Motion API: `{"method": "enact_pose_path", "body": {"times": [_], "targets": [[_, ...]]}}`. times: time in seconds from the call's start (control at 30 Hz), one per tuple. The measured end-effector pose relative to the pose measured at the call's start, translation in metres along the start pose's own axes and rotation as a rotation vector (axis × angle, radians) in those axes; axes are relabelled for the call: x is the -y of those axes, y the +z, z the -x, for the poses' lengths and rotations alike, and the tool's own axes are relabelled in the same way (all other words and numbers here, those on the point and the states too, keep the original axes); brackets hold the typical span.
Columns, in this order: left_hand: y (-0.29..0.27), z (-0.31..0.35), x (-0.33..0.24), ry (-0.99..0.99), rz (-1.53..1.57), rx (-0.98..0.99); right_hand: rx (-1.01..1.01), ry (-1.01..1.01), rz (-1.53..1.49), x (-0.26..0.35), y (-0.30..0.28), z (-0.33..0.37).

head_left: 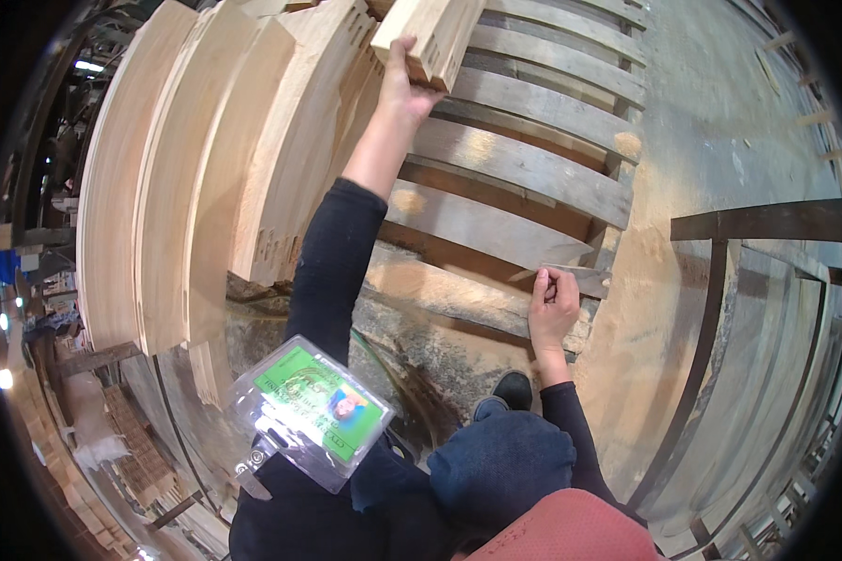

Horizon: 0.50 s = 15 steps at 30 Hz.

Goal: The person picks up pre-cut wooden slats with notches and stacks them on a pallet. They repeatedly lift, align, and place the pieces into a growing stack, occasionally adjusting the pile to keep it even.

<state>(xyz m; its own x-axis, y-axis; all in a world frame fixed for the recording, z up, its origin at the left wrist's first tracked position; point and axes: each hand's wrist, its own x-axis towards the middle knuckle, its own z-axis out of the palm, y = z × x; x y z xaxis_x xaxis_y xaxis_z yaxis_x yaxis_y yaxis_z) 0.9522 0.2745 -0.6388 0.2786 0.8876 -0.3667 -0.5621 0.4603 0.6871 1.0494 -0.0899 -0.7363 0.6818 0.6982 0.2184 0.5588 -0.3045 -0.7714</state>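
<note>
My left arm reaches far forward, and my left hand (408,92) is wrapped round the near end of a pale wooden piece (428,42) with grooves in its end. The thumb lies on top of it, and the fingers are partly hidden beneath. That piece is at the far end of the slatted wooden pallet (524,140). My right hand (556,306) is over the pallet's near right corner, its fingers curled and the thumb pressed to the index finger. Whatever may be between those fingertips is too small to tell.
Large pale wooden panels (281,150) stand in a row left of the pallet. Sawdust covers the floor (617,393). A dark metal frame (720,309) stands at the right. A badge (313,411) hangs before me, above my shoe (513,390).
</note>
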Motion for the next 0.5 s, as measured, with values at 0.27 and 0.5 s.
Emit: {"method": "enact_pose_path", "body": {"times": [0.27,0.5], "targets": [[-0.078,0.140,-0.017,0.000,-0.406,0.000,-0.030,-0.036,0.050,-0.008,0.000,0.001],[-0.169,0.282,0.009,0.069,-1.131,-0.026,-0.025,0.071,-0.130,-0.003,-0.002,0.004]]}}
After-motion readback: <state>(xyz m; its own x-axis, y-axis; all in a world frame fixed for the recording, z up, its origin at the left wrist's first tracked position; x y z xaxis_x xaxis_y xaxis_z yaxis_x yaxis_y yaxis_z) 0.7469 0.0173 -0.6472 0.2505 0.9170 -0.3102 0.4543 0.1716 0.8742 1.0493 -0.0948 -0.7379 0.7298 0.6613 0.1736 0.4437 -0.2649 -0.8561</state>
